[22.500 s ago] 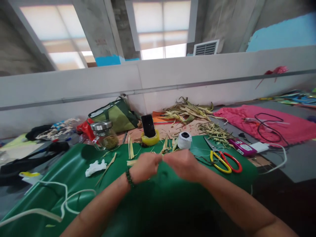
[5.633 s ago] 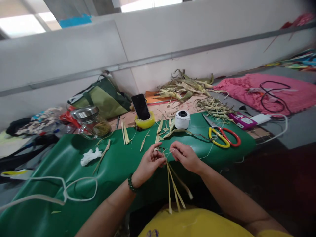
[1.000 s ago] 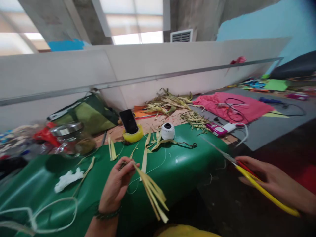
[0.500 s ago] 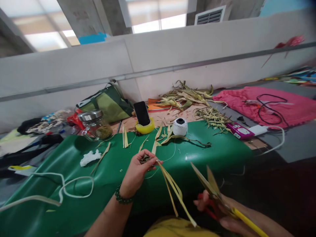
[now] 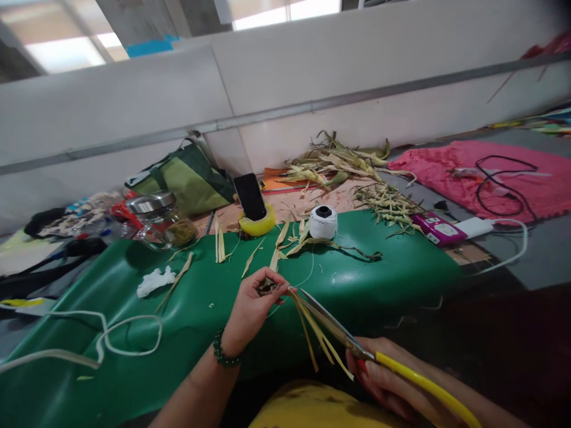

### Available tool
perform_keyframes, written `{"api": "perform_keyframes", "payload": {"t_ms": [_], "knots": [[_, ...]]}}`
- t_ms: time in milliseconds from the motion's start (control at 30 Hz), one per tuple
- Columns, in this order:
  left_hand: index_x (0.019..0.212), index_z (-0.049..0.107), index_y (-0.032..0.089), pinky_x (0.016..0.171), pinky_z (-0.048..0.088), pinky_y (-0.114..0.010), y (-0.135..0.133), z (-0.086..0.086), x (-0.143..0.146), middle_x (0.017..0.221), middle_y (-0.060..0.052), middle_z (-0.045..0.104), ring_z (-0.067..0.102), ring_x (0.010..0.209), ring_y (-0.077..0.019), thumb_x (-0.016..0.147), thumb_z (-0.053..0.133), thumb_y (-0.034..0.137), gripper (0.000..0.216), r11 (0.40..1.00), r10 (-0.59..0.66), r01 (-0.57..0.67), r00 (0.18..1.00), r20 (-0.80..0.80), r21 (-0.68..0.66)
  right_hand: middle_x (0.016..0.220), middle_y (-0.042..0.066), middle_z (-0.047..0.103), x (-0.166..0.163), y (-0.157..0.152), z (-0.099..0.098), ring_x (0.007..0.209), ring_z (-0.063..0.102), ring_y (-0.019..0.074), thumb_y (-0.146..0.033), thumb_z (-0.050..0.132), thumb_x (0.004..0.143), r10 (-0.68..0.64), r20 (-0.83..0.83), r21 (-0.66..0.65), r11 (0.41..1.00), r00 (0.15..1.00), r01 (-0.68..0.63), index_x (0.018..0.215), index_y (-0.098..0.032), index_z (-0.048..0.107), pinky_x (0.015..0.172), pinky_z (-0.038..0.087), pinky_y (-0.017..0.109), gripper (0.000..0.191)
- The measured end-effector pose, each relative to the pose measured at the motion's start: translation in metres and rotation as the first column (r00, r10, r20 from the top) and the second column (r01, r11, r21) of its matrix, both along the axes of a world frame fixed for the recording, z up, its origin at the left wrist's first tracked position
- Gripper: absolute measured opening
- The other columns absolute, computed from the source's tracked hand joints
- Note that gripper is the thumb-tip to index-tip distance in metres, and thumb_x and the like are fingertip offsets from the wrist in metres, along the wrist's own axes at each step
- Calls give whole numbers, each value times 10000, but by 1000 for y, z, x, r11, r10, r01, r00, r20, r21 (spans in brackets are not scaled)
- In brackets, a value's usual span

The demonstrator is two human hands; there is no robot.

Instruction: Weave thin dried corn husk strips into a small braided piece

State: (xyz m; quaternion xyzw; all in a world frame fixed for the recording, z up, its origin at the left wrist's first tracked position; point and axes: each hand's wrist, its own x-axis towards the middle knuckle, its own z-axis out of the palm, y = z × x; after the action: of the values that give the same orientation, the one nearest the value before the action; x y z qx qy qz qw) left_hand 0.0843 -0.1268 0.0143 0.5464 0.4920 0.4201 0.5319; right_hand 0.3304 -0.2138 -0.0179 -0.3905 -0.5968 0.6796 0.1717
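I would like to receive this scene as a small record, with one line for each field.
Left hand: pinches dried husk strips, loose ends hanging down
Right hand: holds scissors with yellow and red handles
Scissors position: along the strips, tip near the left hand; contact cannot be told
Bracelet: green beads, on the left wrist
Work surface: green cover
Thread: white spool, beyond the hands
Phone: smartphone, tilted, propped on a yellow roll
Behind the spool: pile of dried husks
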Motion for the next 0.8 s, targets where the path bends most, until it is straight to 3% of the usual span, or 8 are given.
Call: {"api": "perform_keyframes", "payload": {"t_ms": [300, 567, 800], "knots": [[686, 606, 151, 528, 510, -197, 1, 0, 8, 677, -21, 675, 646, 640, -132, 680, 750, 387, 276, 998, -26, 28, 999, -23, 59, 551, -62, 392, -3, 1, -2, 420, 312, 31, -717, 342, 849, -47, -14, 32, 998, 999, 47, 860, -166, 472, 383, 212, 148, 566], [700, 604, 154, 526, 508, -187, 4, 1, 3, 674, -17, 665, 668, 662, -142, 694, 748, 368, 259, 997, -9, 9, 1000, 3, 82, 590, -45, 414, 0, 1, 21, 442, 314, 38, -747, 305, 835, -125, 125, 103, 988, 984, 113, 851, -165, 509, 411, 247, 172, 617], [693, 617, 146, 521, 501, -173, 0, -2, 5, 695, -14, 654, 593, 596, -94, 688, 754, 356, 251, 996, -8, 9, 1000, -14, 87, 581, -54, 392, -1, 9, 9, 426, 332, 35, -733, 304, 847, 17, 74, 90, 996, 997, -23, 806, -175, 443, 375, 246, 153, 576]]}}
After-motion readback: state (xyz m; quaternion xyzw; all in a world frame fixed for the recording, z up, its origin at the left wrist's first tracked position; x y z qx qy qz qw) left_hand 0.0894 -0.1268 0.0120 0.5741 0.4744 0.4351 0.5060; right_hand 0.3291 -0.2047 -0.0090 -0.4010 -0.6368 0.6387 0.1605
